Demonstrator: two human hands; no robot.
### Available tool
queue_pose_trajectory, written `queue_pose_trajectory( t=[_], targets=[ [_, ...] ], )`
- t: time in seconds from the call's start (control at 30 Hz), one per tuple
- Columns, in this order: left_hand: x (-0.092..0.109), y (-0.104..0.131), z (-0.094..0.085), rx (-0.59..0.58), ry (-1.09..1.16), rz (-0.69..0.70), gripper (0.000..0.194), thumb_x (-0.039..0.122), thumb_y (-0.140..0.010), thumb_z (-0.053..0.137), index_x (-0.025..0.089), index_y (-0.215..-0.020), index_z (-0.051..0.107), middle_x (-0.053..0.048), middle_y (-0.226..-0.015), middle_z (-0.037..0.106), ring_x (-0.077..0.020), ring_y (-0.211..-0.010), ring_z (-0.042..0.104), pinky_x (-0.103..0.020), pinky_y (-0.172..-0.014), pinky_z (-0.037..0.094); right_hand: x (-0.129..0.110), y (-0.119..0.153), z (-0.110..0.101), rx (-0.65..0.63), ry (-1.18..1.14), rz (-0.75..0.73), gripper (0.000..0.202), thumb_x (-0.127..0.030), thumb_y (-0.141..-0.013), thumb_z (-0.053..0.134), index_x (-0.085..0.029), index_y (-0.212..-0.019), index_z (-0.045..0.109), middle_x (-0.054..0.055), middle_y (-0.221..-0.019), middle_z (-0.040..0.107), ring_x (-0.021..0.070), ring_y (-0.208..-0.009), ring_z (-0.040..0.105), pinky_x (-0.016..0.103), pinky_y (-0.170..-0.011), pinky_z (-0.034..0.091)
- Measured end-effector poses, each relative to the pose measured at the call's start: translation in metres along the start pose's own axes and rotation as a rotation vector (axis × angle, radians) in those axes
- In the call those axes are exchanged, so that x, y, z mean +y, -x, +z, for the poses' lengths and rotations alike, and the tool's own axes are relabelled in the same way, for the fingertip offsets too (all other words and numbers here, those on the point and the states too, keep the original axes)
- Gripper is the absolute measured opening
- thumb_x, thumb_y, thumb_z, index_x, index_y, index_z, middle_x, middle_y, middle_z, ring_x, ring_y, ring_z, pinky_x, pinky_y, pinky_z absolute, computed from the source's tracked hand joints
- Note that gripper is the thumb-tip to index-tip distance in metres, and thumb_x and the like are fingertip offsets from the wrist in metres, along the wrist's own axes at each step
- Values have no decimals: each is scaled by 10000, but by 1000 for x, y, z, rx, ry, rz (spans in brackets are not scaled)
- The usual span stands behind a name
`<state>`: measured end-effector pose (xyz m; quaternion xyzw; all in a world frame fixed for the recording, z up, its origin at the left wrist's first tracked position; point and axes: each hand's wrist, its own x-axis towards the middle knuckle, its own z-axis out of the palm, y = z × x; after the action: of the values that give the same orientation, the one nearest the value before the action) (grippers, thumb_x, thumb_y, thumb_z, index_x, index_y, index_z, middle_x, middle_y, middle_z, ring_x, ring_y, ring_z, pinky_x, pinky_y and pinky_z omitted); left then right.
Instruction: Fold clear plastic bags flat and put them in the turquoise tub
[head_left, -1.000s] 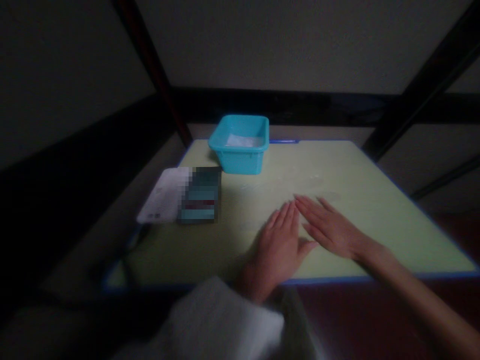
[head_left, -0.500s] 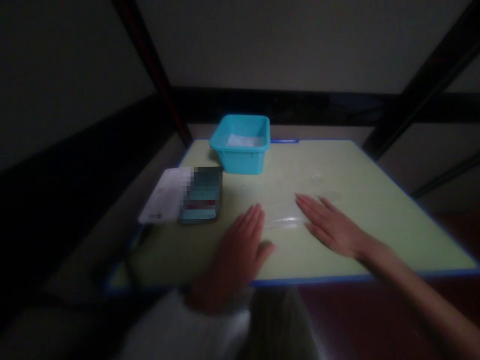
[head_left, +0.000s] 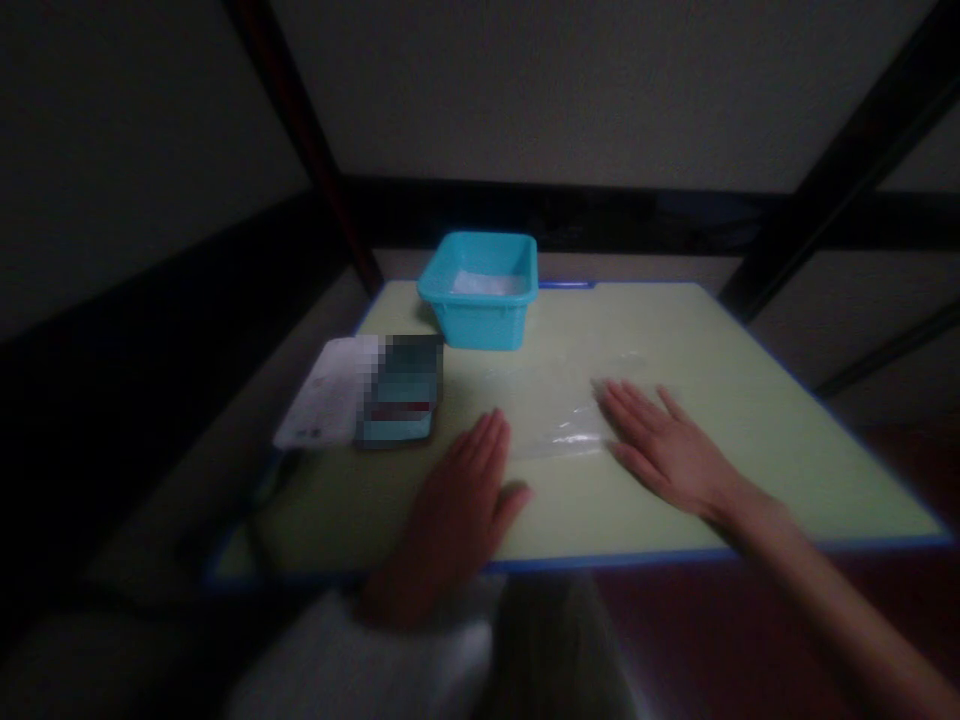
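Note:
A clear plastic sheet or bag (head_left: 559,415) lies flat on the pale yellow-green table (head_left: 720,350), with glints along its near edge; its outline is hard to make out. My left hand (head_left: 465,495) rests palm down at its left side, fingers stretched out and thumb apart. On the other side my right hand (head_left: 664,450) lies flat with fingertips over the right part of the plastic, fingers extended. Neither hand grasps anything.
A turquoise plastic basket (head_left: 484,325) with something white inside stands at the back left. Left of my left hand lie a white printed paper (head_left: 326,390) and a dark, pixelated flat item (head_left: 405,390). Blue trim (head_left: 615,562) edges the table.
My left hand has slid slightly to the left. The right hand stays near the same spot, its fingers a little more spread. The plastic looks somewhat flatter.

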<state>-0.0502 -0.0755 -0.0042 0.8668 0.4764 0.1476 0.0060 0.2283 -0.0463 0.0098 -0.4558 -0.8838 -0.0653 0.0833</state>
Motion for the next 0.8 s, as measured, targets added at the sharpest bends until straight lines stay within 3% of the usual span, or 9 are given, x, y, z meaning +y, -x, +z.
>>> queue_pose_trajectory(
  t=[0.3, 0.8],
  targets=[
    [1, 1, 1, 28, 18, -11, 582, 399, -914, 397, 76, -1387, 290, -192, -1469, 310, -266, -1379, 254, -447, -1093, 303, -38, 7, -12, -41, -128, -147, 670, -435, -945, 368, -197, -1489, 57, 91, -1514, 187, 263, -1377, 219, 495, -1115, 213],
    [1, 1, 2, 23, 7, -7, 605, 423, -924, 374, 44, -1385, 271, -211, -1459, 320, -273, -1380, 250, -447, -1091, 307, -45, 26, -17, -92, -97, -106, 669, -441, -945, 377, -167, -1483, 89, 103, -1514, 185, 257, -1385, 194, 515, -1125, 174]
  ],
)
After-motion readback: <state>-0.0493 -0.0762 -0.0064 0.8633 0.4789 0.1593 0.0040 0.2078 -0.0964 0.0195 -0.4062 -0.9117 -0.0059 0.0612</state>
